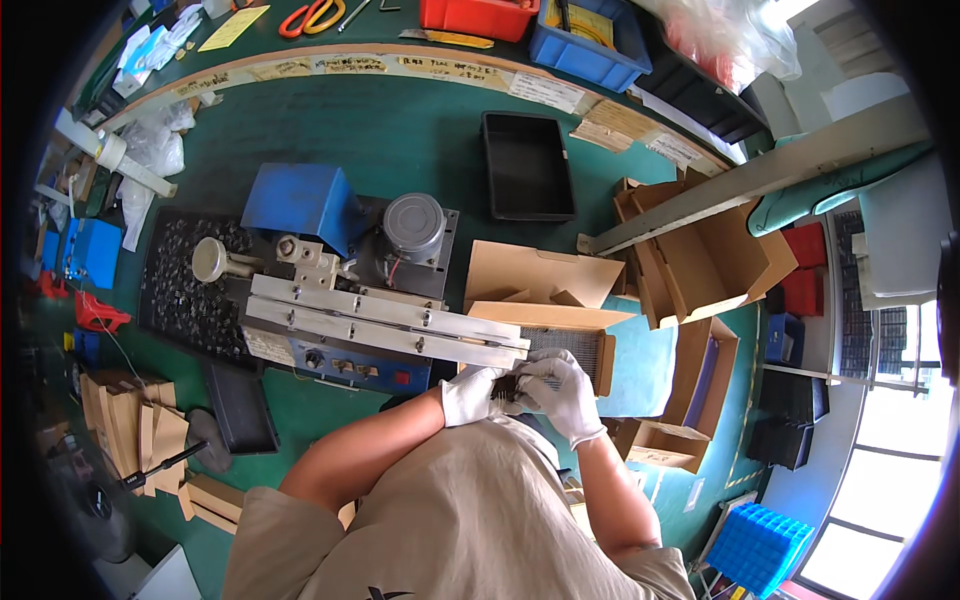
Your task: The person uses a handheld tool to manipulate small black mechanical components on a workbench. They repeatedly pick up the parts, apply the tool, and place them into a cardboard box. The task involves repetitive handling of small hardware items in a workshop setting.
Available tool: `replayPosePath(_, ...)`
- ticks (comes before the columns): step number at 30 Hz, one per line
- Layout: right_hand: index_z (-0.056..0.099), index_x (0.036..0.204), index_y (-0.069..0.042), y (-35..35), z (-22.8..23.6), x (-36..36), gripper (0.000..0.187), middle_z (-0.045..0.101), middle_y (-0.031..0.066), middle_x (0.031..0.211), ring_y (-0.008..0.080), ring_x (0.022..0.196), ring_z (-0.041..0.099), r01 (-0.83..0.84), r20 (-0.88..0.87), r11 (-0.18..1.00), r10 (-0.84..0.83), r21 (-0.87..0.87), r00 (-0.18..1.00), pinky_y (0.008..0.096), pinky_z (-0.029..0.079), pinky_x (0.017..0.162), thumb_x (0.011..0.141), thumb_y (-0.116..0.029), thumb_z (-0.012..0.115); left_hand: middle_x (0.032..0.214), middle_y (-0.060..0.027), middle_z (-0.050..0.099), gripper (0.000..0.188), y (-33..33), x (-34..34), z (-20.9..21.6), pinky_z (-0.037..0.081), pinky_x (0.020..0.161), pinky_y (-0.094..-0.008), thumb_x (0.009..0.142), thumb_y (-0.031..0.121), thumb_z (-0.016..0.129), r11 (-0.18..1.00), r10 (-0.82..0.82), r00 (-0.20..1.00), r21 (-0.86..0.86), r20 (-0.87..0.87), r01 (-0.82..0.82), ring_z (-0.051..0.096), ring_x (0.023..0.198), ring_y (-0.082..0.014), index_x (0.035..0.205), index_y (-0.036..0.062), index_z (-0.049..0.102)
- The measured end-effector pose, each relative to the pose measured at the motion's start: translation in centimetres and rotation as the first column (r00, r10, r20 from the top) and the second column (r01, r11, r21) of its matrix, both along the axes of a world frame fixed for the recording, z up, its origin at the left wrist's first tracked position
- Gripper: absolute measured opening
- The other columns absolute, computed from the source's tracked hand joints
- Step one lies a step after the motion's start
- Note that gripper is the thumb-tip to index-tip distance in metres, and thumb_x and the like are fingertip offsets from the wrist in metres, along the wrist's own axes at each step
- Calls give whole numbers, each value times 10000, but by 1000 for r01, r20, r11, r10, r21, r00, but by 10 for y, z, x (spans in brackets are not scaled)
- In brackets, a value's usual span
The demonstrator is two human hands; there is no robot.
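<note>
- White-gloved, the left hand (470,396) is mostly closed, curled about the left side of a bundle of small dark pieces (507,389); it seems to serve as the support
- The right hand (562,390) is half closed, its fingertips meeting at the bundle's right side; whether they pinch a piece or only touch it, I cannot tell
- That bundle sits between the hands, close before the chest and near the right end of the metal rail (470,350), probably so both sets of fingers can work at it in view
- Fingers cover its ends, so its long axis and the way it points cannot be made out; the rail's own long axis runs from far left to near right
- A cardboard box (550,317) holding rows of thin grey strips (575,343) stands just beyond the right hand, presumably for short reach
</note>
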State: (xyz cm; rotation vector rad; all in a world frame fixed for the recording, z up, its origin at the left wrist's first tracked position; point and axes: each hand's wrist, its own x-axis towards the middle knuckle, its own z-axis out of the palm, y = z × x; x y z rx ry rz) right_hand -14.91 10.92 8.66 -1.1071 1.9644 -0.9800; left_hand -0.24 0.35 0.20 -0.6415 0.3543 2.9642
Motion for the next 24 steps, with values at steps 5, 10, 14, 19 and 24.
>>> replayPosePath(5, 702, 1011, -6, -2, -14, -1, 158, 621, 95, 1110, 183, 1022, 611, 266, 321, 935, -184, -236, 929, 319, 510, 915, 862, 46, 703, 1015, -76, 682, 314, -5, 0, 2, 555, 741, -296, 1029, 309, 549, 998, -64, 996, -26, -56, 62, 665, 877, -161, 1200, 60, 636)
replayPosePath(10, 690, 1023, -20, -14, -20, 10, 213, 589, 65, 1092, 175, 1030, 589, 380, 416, 866, -229, -326, 880, 315, 500, 930, 863, 121, 686, 997, -80, 688, 314, -3, 2, 2, 533, 710, -288, 1030, 327, 556, 990, -43, 999, -138, -29, 38, 666, 846, -174, 1143, 51, 653)
replayPosePath(14, 698, 1025, -27, -18, -24, 16, 210, 581, 58, 1094, 174, 1031, 585, 350, 348, 852, -216, -389, 912, 314, 500, 926, 869, 114, 692, 1027, -87, 680, 323, -3, 4, -1, 525, 708, -283, 1026, 318, 551, 998, -44, 999, -55, -8, 43, 660, 875, -167, 1169, 44, 646)
replayPosePath(19, 716, 1014, -29, -22, -20, 26, 202, 585, 62, 1075, 181, 1029, 585, 359, 353, 846, -221, -394, 909, 314, 499, 927, 861, 101, 709, 1086, -83, 666, 290, -5, 8, -3, 546, 766, -305, 940, 108, 668, 981, -37, 996, -194, -77, 21, 660, 931, -154, 1216, 43, 610)
replayPosePath(24, 721, 1089, -18, -22, -3, 27, 226, 626, 128, 1146, 252, 1081, 604, 233, 130, 904, -198, -358, 971, 361, 490, 981, 866, -33, 756, 1164, -67, 645, 478, 0, 9, 4, 562, 870, -351, 827, -76, 709, 659, -16, 978, -738, -207, -145, 646, 1031, -164, 1269, 49, 576)
